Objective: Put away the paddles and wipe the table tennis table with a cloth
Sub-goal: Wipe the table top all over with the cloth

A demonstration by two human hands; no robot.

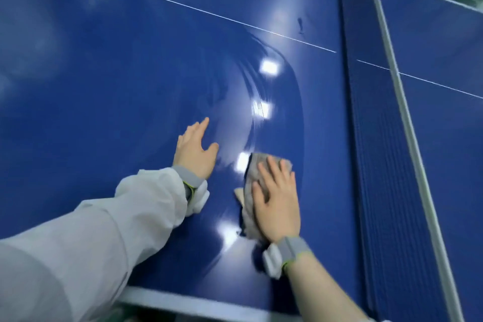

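Cloth [257,192] under our right hand [278,206], we press flat on the blue table tennis table [104,73], near the edge closest to us. The fingers of that hand lie straight and spread over the grey, crumpled fabric, which shows beyond the fingertips and along the thumb side; a pale corner pokes out to the left. Our left hand [194,150] rests palm down on the bare surface just beside the cloth, fingers straight, thumb out, holding nothing.

We wear a grey wristband [294,247] on the right wrist with a small white block fixed to it, and a matching band [187,178] on the left, where a white sleeve [109,230] ends. The right forearm is bare.

Curved, glossy streaks [264,78] arc across the tabletop beyond our hands, and four bright ceiling-light reflections [269,67] run through them. A thin white line [183,5] crosses the surface farther off. To the right stands the net [379,138], dark mesh topped with a white band [402,102], and past it the other half of the table. The picture is slightly blurred.
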